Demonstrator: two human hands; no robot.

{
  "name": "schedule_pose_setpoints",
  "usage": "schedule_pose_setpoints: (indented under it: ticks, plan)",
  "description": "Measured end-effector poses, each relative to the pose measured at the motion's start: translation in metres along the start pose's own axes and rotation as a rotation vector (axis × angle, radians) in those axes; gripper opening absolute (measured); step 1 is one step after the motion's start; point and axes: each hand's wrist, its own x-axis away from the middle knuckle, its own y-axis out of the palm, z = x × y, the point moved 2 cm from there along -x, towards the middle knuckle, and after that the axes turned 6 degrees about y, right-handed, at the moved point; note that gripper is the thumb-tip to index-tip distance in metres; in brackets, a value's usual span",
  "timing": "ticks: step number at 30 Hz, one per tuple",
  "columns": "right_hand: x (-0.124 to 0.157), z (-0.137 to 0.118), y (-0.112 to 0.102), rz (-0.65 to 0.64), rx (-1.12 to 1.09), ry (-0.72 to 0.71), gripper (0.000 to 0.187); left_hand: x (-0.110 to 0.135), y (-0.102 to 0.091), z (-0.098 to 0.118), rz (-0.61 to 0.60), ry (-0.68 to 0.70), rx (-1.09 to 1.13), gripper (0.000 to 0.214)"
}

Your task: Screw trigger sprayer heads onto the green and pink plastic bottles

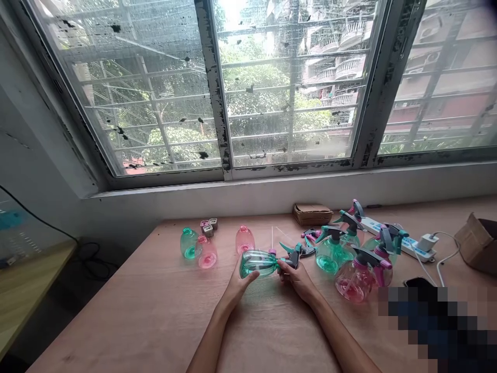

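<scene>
My left hand (238, 282) is closed around a clear green spray bottle (260, 263), which lies sideways above the table. At the bottle's neck, my right hand (295, 277) grips a black and teal spray trigger head (294, 256). The two parts meet there, but my fingers hide how they join. Just behind the held bottle stands a pink bottle without a sprayer (244, 239). Loose spray heads (308, 248) lie beyond my right hand. Farther left are an open green bottle (188, 243) and another pink bottle (206, 254).
Several bottles with sprayers fitted, such as a pink one (354, 282) and a green one (328, 255), stand at the right. Behind them are a power strip (415, 248) and a cardboard box (476, 246). A flat cardboard piece (312, 213) and small patterned cubes (208, 228) sit near the window wall.
</scene>
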Motion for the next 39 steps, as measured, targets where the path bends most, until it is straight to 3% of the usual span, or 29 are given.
schedule_pose_setpoints:
  ticks: [3, 8, 10, 15, 22, 29, 35, 39]
  plan:
    - [-0.001, 0.0, 0.0, 0.011, -0.002, -0.001, 0.044, 0.0, 0.0, 0.0, -0.01, -0.011, 0.001, 0.072]
    - [-0.001, -0.001, 0.0, 0.028, -0.015, -0.003, 0.046, 0.002, 0.001, -0.001, 0.007, -0.011, 0.011, 0.113]
    - [-0.001, -0.002, 0.001, 0.026, -0.015, -0.002, 0.046, 0.002, 0.001, -0.001, 0.006, -0.01, 0.014, 0.11]
    - [0.001, -0.002, 0.002, 0.014, 0.001, 0.002, 0.043, 0.0, -0.001, 0.0, 0.004, -0.021, 0.003, 0.079]
    - [0.001, -0.001, 0.001, 0.008, 0.004, -0.007, 0.04, 0.005, 0.0, 0.004, -0.009, -0.039, 0.017, 0.11]
    - [0.0, 0.0, 0.002, -0.005, -0.001, -0.016, 0.041, 0.002, 0.001, 0.01, -0.023, -0.028, 0.014, 0.07]
    - [-0.001, 0.001, 0.001, -0.002, -0.008, -0.013, 0.04, 0.006, -0.001, 0.007, -0.008, -0.043, 0.033, 0.102]
    - [-0.002, 0.002, 0.001, -0.002, -0.004, -0.006, 0.04, 0.005, -0.002, 0.003, -0.008, -0.04, 0.045, 0.093]
